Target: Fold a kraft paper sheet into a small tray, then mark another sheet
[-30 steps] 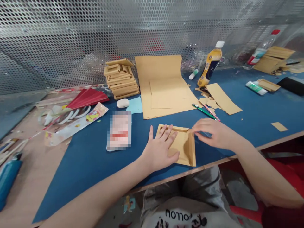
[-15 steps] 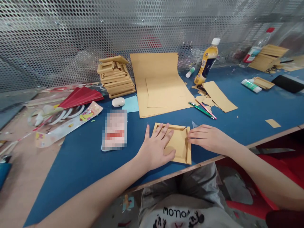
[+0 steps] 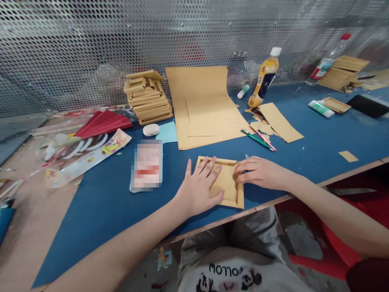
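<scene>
A shallow kraft-paper tray (image 3: 228, 178) with folded-up edges lies on the blue table near its front edge. My left hand (image 3: 199, 188) rests flat on the tray's left part, fingers spread, covering much of that side. At the upper right side of the tray, my right hand (image 3: 258, 172) has its fingers bent together over the folded edge, gripping it; the thumb is hidden. A small clear pointed piece (image 3: 247, 157) shows just behind the right hand's fingers.
Behind are a stack of folded paper trays (image 3: 148, 99), kraft sheets (image 3: 200, 85) and a yellow drink bottle (image 3: 264, 79). Pens (image 3: 258, 140) and a paper strip (image 3: 282, 123) lie to the right. A phone (image 3: 147, 166) and a white earphone case (image 3: 151, 129) lie left.
My right hand has moved slightly left and up, its fingertips now further over the tray's right edge. My left hand has stayed flat in place.
</scene>
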Tool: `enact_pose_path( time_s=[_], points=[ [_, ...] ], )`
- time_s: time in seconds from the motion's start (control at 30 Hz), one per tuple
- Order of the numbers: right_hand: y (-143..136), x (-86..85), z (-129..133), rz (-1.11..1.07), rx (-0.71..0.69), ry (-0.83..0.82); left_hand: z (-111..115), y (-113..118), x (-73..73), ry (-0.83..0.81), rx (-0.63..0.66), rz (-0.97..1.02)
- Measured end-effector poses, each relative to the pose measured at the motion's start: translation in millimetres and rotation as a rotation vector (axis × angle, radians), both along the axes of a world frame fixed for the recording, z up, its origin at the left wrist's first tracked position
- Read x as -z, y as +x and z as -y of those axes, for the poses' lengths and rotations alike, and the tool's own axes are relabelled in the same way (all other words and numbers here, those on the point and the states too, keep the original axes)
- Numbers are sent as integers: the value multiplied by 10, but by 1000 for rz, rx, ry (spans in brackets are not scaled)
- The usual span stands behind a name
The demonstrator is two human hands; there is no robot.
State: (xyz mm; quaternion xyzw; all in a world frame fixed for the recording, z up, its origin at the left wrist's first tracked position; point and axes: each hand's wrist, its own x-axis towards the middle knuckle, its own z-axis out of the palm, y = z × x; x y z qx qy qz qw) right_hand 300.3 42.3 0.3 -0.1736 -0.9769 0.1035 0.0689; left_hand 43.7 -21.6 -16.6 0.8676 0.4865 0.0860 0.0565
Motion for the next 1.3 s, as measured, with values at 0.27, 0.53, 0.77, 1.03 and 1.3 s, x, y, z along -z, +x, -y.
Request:
enact_pose_path(
  time_s=[0.27,0.53,0.77,1.03,1.3],
  points=[
    [-100,-87,-35,-59,-3,-130,-1,3,-2,-12,2,-2],
    [-108,-67,-58,-92,-21,-155,-6,-7,-3,-20,15,2],
    [-140,-8,-13,-138,15,-126,-8,3,4,-16,3,10],
    [-138,109,131,-263,77,-176,-7,0,-2,-25,1,0],
    [-96,94,285,-240,-130,-222,-7,8,7,-27,-2,-10]
  ],
)
